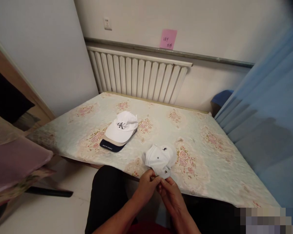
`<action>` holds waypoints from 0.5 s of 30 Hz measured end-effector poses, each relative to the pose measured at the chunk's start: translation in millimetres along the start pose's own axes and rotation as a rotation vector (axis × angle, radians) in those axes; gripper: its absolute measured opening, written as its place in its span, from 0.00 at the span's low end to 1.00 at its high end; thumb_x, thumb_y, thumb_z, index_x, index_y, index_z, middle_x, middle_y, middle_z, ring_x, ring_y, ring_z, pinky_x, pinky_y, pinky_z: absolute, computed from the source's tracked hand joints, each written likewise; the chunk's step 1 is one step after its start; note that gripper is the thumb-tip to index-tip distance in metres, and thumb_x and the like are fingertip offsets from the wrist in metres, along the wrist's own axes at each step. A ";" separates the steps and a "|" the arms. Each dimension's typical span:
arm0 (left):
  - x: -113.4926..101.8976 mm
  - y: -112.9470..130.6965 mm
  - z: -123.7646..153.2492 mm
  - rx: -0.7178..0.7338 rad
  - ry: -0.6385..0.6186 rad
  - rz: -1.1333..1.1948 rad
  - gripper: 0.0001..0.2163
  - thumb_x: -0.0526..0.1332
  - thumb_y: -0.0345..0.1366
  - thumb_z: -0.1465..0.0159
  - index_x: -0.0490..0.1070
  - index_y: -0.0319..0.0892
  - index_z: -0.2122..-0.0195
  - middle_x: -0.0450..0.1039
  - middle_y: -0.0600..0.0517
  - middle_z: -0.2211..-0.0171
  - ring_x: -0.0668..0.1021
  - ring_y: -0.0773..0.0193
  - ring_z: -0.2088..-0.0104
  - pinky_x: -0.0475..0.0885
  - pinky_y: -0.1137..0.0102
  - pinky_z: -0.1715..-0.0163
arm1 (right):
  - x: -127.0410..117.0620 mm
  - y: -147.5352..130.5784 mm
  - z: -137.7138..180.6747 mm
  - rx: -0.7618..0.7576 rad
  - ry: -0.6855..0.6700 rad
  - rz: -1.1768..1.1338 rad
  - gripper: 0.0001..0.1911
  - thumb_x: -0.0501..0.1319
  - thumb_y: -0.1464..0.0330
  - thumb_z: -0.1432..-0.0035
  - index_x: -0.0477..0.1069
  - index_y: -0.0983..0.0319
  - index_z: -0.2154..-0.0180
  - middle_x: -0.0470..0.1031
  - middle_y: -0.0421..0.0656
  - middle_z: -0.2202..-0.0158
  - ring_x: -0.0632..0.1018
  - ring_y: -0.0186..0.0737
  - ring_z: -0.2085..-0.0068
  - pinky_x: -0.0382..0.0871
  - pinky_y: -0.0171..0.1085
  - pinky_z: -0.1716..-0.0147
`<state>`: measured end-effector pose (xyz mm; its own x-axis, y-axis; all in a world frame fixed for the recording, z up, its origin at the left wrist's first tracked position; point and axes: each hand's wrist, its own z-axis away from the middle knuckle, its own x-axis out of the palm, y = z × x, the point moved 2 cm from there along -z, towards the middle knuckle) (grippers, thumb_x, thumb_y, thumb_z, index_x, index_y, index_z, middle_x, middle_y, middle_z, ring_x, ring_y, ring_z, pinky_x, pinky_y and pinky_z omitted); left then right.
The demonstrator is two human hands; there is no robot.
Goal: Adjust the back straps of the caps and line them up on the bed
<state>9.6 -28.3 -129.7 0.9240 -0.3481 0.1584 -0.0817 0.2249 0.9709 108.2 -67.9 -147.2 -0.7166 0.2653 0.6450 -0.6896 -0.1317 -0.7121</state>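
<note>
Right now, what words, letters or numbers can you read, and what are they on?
"cK": black letters on the white cap.
Too small to read: lettering on the dark brim under it.
Too blurred to read: handwriting on the pink paper.
No readable words: the pale cap nearest you, just a small dark emblem.

Home interior: floral cover (158, 115), radiator (135, 73)

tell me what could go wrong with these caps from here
The pale cap is by the near edge of the floral-covered surface, so it might drop off if the left hand and right hand both let go.

The white CK cap sits on others, its brim set back from the dark brim below; a knock could slide the stack apart.
</note>
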 end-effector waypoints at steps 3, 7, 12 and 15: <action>-0.1 1.4 -0.1 -0.009 0.026 -0.014 0.06 0.59 0.36 0.45 0.62 0.42 0.75 0.65 0.58 0.83 0.71 0.67 0.81 0.63 0.72 0.79 | 2.2 1.7 -0.1 0.008 -0.007 0.007 0.11 0.69 0.70 0.57 0.76 0.59 0.66 0.75 0.38 0.72 0.68 0.29 0.76 0.58 0.31 0.77; -0.2 6.6 0.2 0.007 0.050 -0.089 0.06 0.57 0.36 0.45 0.62 0.41 0.76 0.64 0.58 0.82 0.70 0.67 0.80 0.63 0.72 0.78 | 1.7 1.5 -2.0 -0.008 0.027 0.031 0.13 0.70 0.70 0.58 0.75 0.61 0.67 0.75 0.39 0.71 0.68 0.28 0.76 0.58 0.30 0.77; -6.4 8.0 -0.5 0.110 -0.026 -0.215 0.09 0.52 0.37 0.40 0.64 0.41 0.75 0.65 0.55 0.77 0.69 0.67 0.75 0.64 0.72 0.73 | -3.6 -8.3 -5.1 -0.060 0.057 0.033 0.12 0.69 0.69 0.58 0.74 0.61 0.67 0.71 0.37 0.75 0.66 0.30 0.77 0.59 0.32 0.78; -14.5 5.9 1.1 0.267 0.006 -0.370 0.07 0.52 0.34 0.40 0.67 0.41 0.71 0.67 0.53 0.73 0.70 0.65 0.70 0.64 0.71 0.69 | -4.6 -17.3 -4.7 -0.064 0.071 -0.018 0.10 0.70 0.70 0.58 0.73 0.59 0.70 0.68 0.36 0.76 0.65 0.30 0.78 0.59 0.32 0.80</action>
<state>-4.7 -22.9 -126.1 0.9114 -0.3551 -0.2078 0.1614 -0.1559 0.9745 123.9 -62.4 -139.2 -0.6937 0.3346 0.6378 -0.6923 -0.0657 -0.7186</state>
